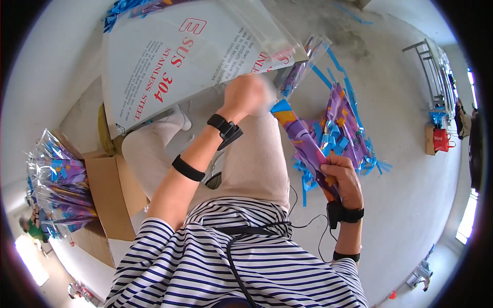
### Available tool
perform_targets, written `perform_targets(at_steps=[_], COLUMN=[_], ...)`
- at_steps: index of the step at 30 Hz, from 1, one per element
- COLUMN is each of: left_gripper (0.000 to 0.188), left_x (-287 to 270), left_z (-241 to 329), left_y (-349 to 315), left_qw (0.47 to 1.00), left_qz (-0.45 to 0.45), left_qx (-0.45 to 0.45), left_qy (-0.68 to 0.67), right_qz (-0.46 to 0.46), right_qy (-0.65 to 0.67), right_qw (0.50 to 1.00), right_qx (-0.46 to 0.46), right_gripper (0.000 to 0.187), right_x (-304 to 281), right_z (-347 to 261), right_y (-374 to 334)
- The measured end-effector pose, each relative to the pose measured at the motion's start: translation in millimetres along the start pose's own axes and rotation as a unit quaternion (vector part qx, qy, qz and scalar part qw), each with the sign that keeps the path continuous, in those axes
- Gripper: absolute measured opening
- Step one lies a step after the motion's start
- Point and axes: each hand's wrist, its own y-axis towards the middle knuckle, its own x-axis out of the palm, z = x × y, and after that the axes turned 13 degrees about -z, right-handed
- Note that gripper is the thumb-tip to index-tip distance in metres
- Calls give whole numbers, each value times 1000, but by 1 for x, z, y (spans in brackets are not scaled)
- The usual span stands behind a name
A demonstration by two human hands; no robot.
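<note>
My right hand [343, 179] grips the lower end of a long, narrow, folded purple sheet [308, 141] printed with orange and dark shapes. Its blue upper tip points toward my left hand [248, 96], which is raised over my thigh at the edge of a metal-sheet tabletop. The left fingers are smeared, so their grip is unclear, and I cannot tell whether they touch the blue tip. Beyond the folded sheet, more purple printed pieces [345, 120] with blue strips lie on the floor.
The tabletop [138, 61] wears white printed film and slants across the upper left. A clear-wrapped purple bundle [303, 66] hangs by its corner. At left, a cardboard box [114, 197] stands beside several clear-wrapped purple packs [64, 192]. A black cable [308, 226] trails by my right side.
</note>
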Motion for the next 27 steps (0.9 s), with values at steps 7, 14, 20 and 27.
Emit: perform_targets(at_steps=[7, 14, 20, 27], left_gripper=[7, 9, 10, 12], left_x=[-3, 3, 8, 2], left_z=[-2, 1, 2, 4], left_y=[-15, -29, -37, -44], left_qw=[997, 1000, 992, 989], left_qz=[-55, 20, 83, 85], left_qx=[-58, -21, 16, 24], left_qy=[4, -5, 99, 117], right_qz=[-22, -69, -44, -21], right_qy=[-56, -80, -114, -85], right_qw=[998, 994, 992, 996], right_qx=[20, 36, 21, -28], right_gripper=[13, 18, 11, 23], right_x=[0, -6, 2, -8], right_z=[1, 5, 2, 5], right_y=[-8, -9, -12, -23])
